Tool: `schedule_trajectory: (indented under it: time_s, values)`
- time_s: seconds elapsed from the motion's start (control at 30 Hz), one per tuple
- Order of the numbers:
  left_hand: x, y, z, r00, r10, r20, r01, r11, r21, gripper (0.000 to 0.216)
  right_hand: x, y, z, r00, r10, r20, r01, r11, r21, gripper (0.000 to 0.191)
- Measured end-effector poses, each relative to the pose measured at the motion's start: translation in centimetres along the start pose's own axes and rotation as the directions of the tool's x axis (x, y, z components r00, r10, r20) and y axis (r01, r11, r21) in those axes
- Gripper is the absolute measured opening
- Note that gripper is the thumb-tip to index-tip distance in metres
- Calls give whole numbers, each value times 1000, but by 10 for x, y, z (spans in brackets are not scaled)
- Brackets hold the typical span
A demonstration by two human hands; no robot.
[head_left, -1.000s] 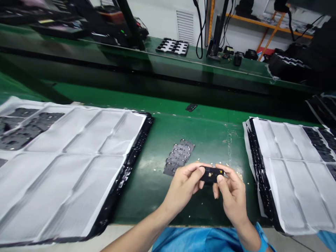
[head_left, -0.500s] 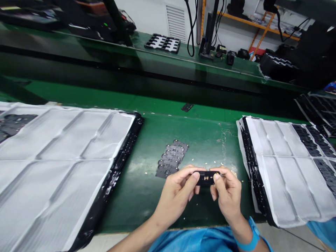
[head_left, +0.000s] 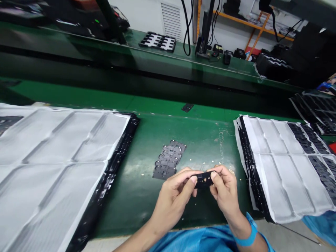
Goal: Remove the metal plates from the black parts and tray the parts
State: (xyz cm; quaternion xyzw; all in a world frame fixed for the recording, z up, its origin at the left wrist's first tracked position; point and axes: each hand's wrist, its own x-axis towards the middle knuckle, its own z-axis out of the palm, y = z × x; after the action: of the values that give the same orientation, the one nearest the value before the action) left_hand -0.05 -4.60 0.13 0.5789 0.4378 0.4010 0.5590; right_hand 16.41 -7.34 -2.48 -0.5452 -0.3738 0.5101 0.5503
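Note:
Between my two hands I hold a small flat black plastic part [head_left: 203, 179] with cut-outs, above the green table. My left hand [head_left: 175, 191] pinches its left end between thumb and fingers. The right end is gripped the same way by my right hand [head_left: 225, 187], which wears a blue wristband. Just left of the part, an overlapping row of similar dark flat pieces [head_left: 169, 159] lies on the table. One more dark piece [head_left: 187, 107] lies alone farther back.
A stack of black trays with a white liner [head_left: 60, 140] stands at left. On the right is another lined tray stack [head_left: 286, 168], partly filled with dark pieces. Small pale crumbs dot the green table [head_left: 147, 206]. A raised ledge [head_left: 162, 59] runs along the back.
The black part has tilted, its right end now a little higher, and its face shows less. Both hands keep their grip. The whole view has shifted slightly.

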Motion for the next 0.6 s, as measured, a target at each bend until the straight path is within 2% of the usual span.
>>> schedule_trajectory:
  time_s: [0.13, 0.23, 0.43, 0.6]
  values:
    - [0, -1, -3, 997, -80, 9, 80, 995, -54, 32, 1, -1, -4, 994, 41, 98, -43, 999, 20, 39]
    - [1, 0, -5, 991, -136, 13, 137, 988, -78, 33, -1, -2, -5, 990, 57, 129, -63, 997, 42, 38]
    - [1, 4, -2, 989, -151, 9, 151, 985, -78, 33, -3, -4, 0, 994, 34, 106, -40, 998, 53, 41]
    - [-1, -1, -2, 996, -90, -4, 90, 996, -28, 30, -2, -3, 4, 998, 20, 54, -21, 1000, 21, 44]
